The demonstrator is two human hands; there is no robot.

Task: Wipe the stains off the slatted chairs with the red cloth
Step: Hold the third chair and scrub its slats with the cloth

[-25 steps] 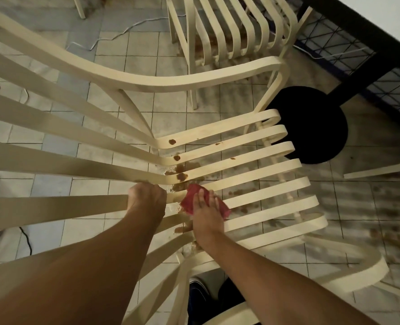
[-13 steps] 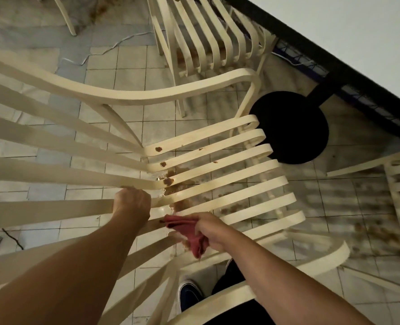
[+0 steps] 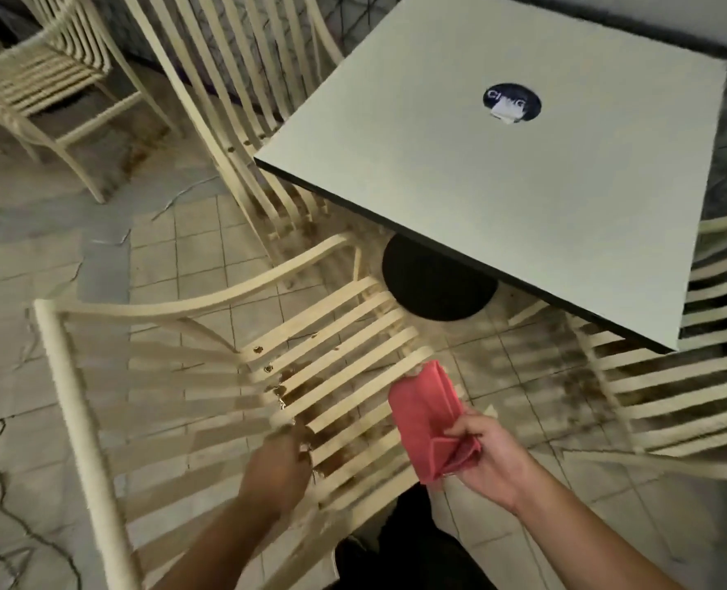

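A cream slatted chair (image 3: 344, 334) stands right in front of me, its seat slats dotted with brown stains (image 3: 285, 383) near the back. My right hand (image 3: 487, 455) pinches the red cloth (image 3: 428, 413) and holds it lifted off the seat, above the chair's right side. My left hand (image 3: 278, 464) is curled around a slat where seat and backrest meet. The picture is blurred by motion.
A pale square table (image 3: 502, 172) on a black round base (image 3: 436, 283) stands behind the chair. More slatted chairs stand at the back (image 3: 234, 100), far left (image 3: 42, 83) and right (image 3: 672, 393). Cables (image 3: 0, 470) lie on the stained tiled floor at left.
My right hand has lifted the red cloth off the seat slats and moved it right, and the cloth has opened out. The view has tilted up, bringing the table top in.
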